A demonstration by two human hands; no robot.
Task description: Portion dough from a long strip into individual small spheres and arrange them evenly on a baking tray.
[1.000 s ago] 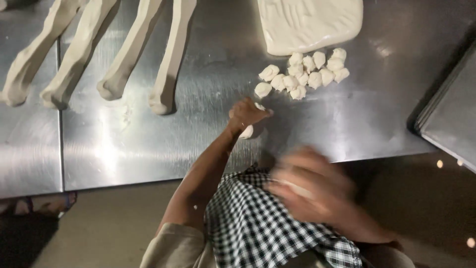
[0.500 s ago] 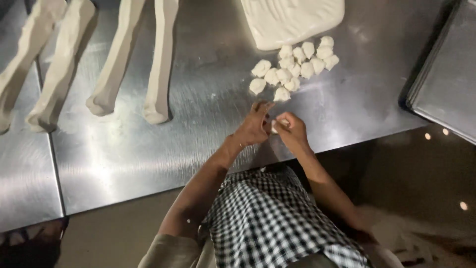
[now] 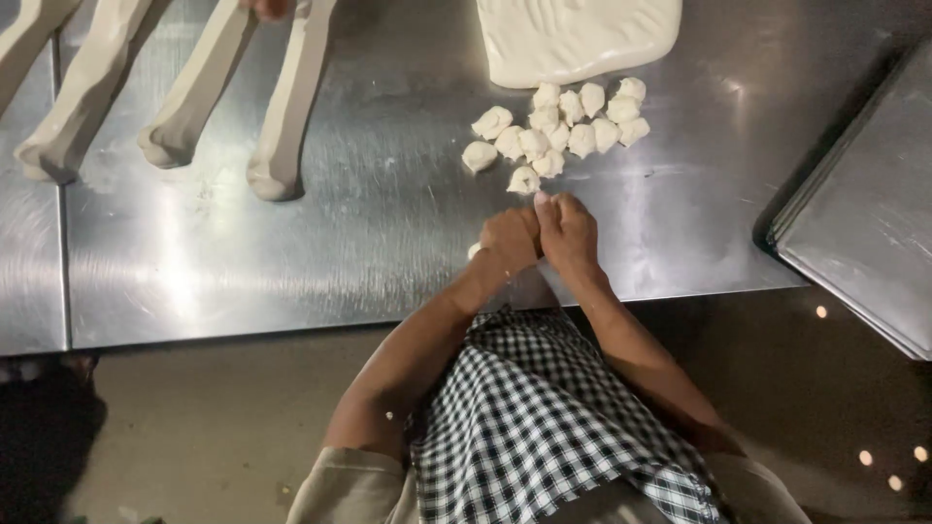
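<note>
My left hand [image 3: 507, 247] and my right hand [image 3: 568, 233] are pressed together on the steel table [image 3: 369, 252], near its front edge. Their fingers are closed around a small dough piece [image 3: 474, 251]. Only a white bit of it shows at the left hand's side. Just beyond my fingertips lies a heap of several small pinched dough pieces [image 3: 558, 136]. Behind the heap is a flat slab of pale dough [image 3: 573, 34].
Several long dough ropes [image 3: 286, 107] lie on the table at the back left, and another person's fingertip [image 3: 267, 8] touches one at the top edge. A stack of metal trays [image 3: 864, 223] sits at the right. I wear a checked apron [image 3: 544, 417].
My right hand came up from my apron to join the left at the dough piece. Both hands have since shifted slightly toward the heap of pieces.
</note>
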